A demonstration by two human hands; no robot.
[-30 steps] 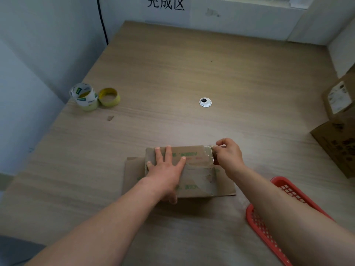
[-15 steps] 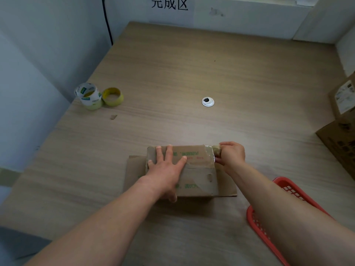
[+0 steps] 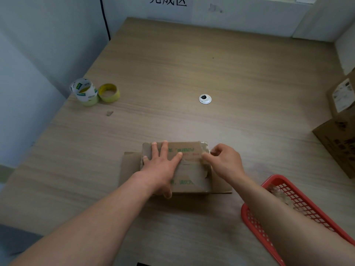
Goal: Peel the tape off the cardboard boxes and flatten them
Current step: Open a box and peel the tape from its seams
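At lower centre, the left hand (image 3: pixel 160 167) lies flat, fingers spread, on the cardboard box (image 3: pixel 192 176) on the surface (image 3: pixel 192 70), while the right hand (image 3: pixel 225 163) pinches clear tape (image 3: pixel 204 147) at its right end.

The wood-grain worktop (image 3: pixel 192 64) carries a small cardboard box (image 3: pixel 192 176), tape rolls (image 3: pixel 86 93), a red basket (image 3: pixel 247 217) and larger boxes (image 3: pixel 338 143).
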